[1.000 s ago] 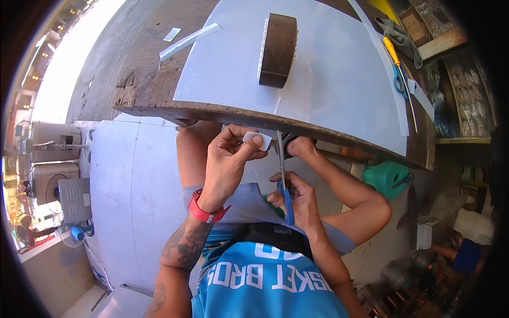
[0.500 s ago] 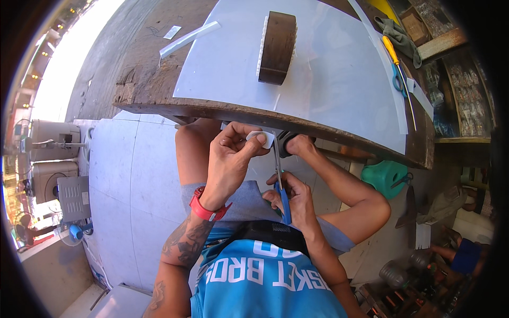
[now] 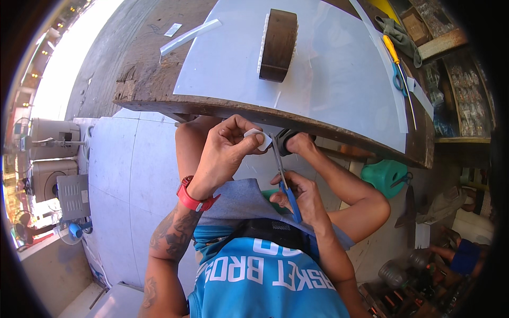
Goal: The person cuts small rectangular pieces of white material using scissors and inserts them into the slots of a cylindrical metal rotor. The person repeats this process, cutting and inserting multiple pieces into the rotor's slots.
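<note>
On the wooden table [image 3: 143, 79] I see a large white sheet [image 3: 328, 69], a narrow white strip [image 3: 188, 37] at its left corner and a small white label [image 3: 172, 29] beyond that. Just below the table edge, my left hand [image 3: 222, 153] pinches a small white piece [image 3: 258, 139] between thumb and fingertips. My right hand [image 3: 299, 193] is closed around the blue-handled scissors [image 3: 283, 177], whose blades point up and meet the piece's right edge.

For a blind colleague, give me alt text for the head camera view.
Left hand pinches a small white piece while the right hand works blue-handled scissors against it, just below a worn wooden table bearing a white sheet.
</note>
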Demonstrator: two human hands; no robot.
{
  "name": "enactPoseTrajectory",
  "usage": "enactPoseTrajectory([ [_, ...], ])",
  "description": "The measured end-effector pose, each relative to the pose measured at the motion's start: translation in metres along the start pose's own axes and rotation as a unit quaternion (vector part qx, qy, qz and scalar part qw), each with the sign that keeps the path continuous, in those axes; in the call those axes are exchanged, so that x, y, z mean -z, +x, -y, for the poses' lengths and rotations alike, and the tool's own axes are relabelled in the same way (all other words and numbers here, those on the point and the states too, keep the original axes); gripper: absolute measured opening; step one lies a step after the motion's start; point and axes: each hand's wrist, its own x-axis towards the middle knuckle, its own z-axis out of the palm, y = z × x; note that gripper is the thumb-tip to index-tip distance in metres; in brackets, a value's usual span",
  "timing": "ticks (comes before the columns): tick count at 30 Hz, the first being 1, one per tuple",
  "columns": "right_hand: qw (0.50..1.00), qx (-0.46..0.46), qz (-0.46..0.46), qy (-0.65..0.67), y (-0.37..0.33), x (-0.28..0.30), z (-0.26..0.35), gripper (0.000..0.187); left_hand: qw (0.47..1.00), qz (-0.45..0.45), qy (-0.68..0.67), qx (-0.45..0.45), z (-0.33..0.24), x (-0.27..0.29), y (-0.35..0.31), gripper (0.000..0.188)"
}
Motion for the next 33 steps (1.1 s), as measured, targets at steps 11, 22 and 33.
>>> enactPoseTrajectory([
  [11, 0.999, -0.004, -0.017, -0.031, 0.002, 0.002, -0.001, 0.038, 1.000, 0.005, -0.009, 0.005, 0.004, -0.001, 0.001, 0.015],
  [22, 0.989, 0.047, -0.115, 0.078, 0.016, -0.004, 0.016, 0.033, 0.996, 0.073, 0.048, 0.025, -0.001, 0.005, 0.001, 0.023],
  [33, 0.954, 0.064, -0.234, 0.177, 0.047, -0.032, 0.018, 0.029, 0.990, -0.122, -0.067, 0.004, 0.027, -0.044, -0.019, 0.042],
])
